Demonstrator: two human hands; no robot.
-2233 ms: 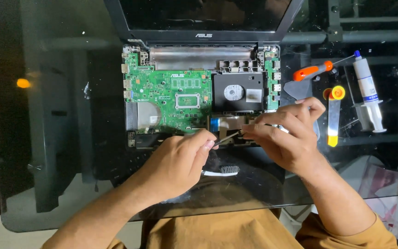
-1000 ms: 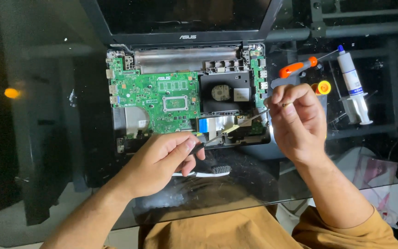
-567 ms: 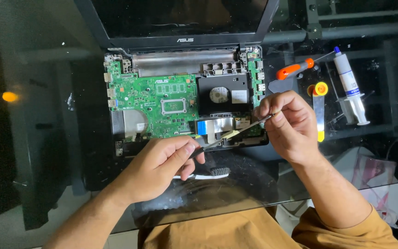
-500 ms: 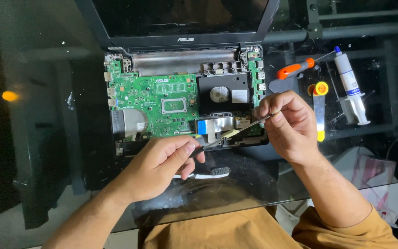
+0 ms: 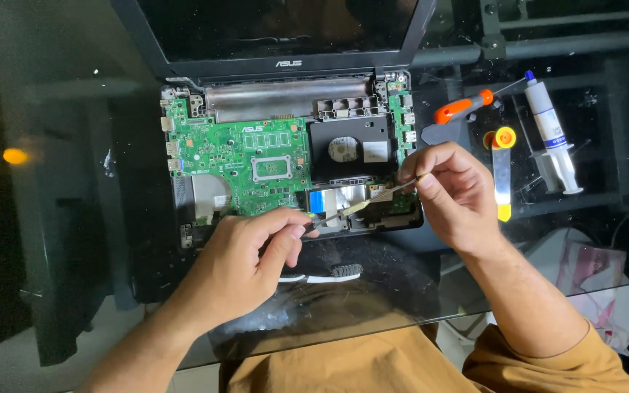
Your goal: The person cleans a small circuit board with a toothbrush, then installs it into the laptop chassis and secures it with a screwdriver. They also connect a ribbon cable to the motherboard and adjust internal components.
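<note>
The right hand (image 5: pixel 454 191) pinches a thin flat tool (image 5: pixel 373 200), its tip over the opened laptop (image 5: pixel 285 156)'s lower edge. The left hand (image 5: pixel 245 266), fingers curled, pinches something small beside that tip.

Dark, unlit laptop screen (image 5: pixel 278 29) tilted back at the top of the glass surface (image 5: pixel 60 145), black bezel, white round and rectangular labels (image 5: pixel 358 151) on the black drive beside the green board, crumpled pink-and-white packet (image 5: pixel 595 273) at the lower right
</note>
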